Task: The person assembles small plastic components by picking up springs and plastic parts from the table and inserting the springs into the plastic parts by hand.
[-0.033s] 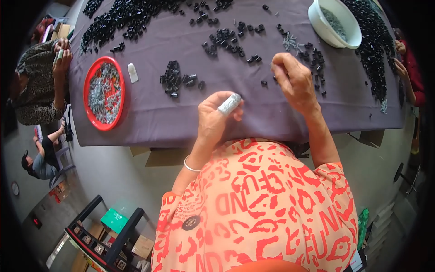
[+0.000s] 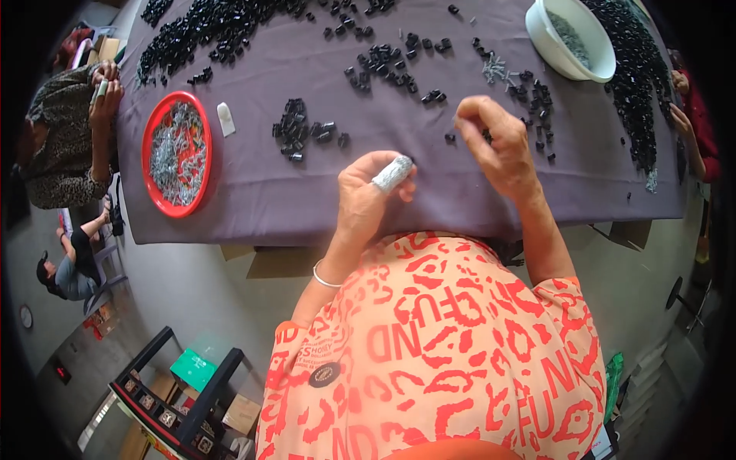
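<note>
My left hand (image 2: 368, 193), its thumb wrapped in silvery-white tape, is closed near the table's front edge. A dark bit of a small black plastic piece (image 2: 410, 160) shows past the taped thumb, mostly hidden by the fingers. To the right, my right hand (image 2: 500, 146) hovers over the cloth with thumb and forefinger pinched together; what they hold, if anything, is too small to make out. A dark spot shows between its curled fingers. Loose black pieces (image 2: 541, 103) lie just beyond it, beside a little heap of thin grey pins (image 2: 497, 70).
A red tray (image 2: 146, 142) of grey pins stands left on the purple-grey cloth (image 2: 261, 203). A white bowl (image 2: 606, 75) of pins stands far right. Large piles of black pieces (image 2: 222, 31) cover the back. Other people sit at both sides, one person's hands (image 2: 106, 100) at the left edge.
My right hand has dipped slightly toward me, its fingers shifting a little. My left hand stays almost in place. The whole view has moved slightly.
</note>
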A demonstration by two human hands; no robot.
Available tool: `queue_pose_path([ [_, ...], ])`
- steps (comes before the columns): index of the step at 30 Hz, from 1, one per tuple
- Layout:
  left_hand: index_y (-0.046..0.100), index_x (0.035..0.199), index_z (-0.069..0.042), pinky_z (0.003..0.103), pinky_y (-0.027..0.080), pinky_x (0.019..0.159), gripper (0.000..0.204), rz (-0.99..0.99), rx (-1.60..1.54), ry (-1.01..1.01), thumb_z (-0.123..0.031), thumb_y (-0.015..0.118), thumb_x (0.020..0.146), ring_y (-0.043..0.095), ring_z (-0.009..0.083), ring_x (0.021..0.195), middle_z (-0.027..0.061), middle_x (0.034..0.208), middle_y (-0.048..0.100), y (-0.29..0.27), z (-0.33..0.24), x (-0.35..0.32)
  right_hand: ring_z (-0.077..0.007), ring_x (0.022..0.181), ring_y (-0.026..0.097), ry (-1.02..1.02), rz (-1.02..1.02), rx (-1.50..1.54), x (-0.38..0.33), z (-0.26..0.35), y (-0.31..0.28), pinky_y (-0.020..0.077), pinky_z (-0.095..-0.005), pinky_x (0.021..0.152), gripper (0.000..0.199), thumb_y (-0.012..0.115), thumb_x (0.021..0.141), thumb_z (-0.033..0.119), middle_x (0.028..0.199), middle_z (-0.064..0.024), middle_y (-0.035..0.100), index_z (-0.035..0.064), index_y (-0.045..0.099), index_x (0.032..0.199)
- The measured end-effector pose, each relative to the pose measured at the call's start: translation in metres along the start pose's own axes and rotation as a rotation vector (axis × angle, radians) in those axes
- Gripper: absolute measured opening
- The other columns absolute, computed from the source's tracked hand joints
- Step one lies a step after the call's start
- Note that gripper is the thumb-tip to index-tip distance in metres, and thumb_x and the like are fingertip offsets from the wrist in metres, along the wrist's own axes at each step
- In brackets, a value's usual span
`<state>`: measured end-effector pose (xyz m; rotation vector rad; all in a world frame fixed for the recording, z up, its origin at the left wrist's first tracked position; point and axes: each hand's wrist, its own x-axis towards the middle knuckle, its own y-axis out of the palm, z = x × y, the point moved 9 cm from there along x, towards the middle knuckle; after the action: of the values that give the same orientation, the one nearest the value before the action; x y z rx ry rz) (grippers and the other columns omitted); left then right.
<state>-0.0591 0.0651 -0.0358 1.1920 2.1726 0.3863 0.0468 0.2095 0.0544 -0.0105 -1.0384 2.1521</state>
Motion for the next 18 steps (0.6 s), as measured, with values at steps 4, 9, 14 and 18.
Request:
queue_pose_path([
  [4,0.064,0.092,0.002,0.025,0.051,0.056,0.011,0.051,-0.047,0.065,-0.007,0.064,0.086,0.062,0.0129,0.065,0.0104,0.082,0.067,0.008,-0.008,-0.002,-0.0056,0.08,0.053,0.174,0.162,0.552,-0.021,0.012,0.024,0.0435,-0.0207,0.071,0.01,0.06,0.085,-0.005,0.086,-0.0014,0.057,-0.0013,0.058,0.094],
  [9,0.064,0.093,0.003,0.025,0.052,0.058,0.011,0.054,-0.016,0.103,-0.005,0.065,0.085,0.063,0.0133,0.067,0.0095,0.082,0.067,0.007,-0.013,-0.008,-0.0151,0.071,0.059,-0.03,0.077,0.423,-0.024,0.045,0.016,0.0467,-0.0256,0.064,0.012,0.063,0.078,-0.009,0.081,-0.0074,0.062,-0.0022,0.059,0.087],
  [14,0.064,0.096,0.004,0.024,0.053,0.063,0.012,0.106,0.078,0.19,-0.001,0.064,0.085,0.063,0.013,0.073,0.0073,0.088,0.064,0.014,-0.024,-0.015,-0.0203,0.068,0.061,-0.117,0.031,0.344,-0.024,0.058,0.016,0.0487,-0.0289,0.062,0.014,0.065,0.074,-0.01,0.077,-0.01,0.063,-0.0025,0.059,0.084],
  [18,0.062,0.096,0.004,0.023,0.052,0.066,0.012,0.108,0.221,0.258,0.003,0.063,0.084,0.062,0.012,0.077,0.0062,0.092,0.061,0.015,-0.028,-0.018,-0.0233,0.069,0.062,-0.205,0.033,0.214,-0.026,0.066,0.016,0.0495,-0.0309,0.061,0.016,0.065,0.074,-0.01,0.078,-0.0107,0.063,-0.0015,0.059,0.086],
])
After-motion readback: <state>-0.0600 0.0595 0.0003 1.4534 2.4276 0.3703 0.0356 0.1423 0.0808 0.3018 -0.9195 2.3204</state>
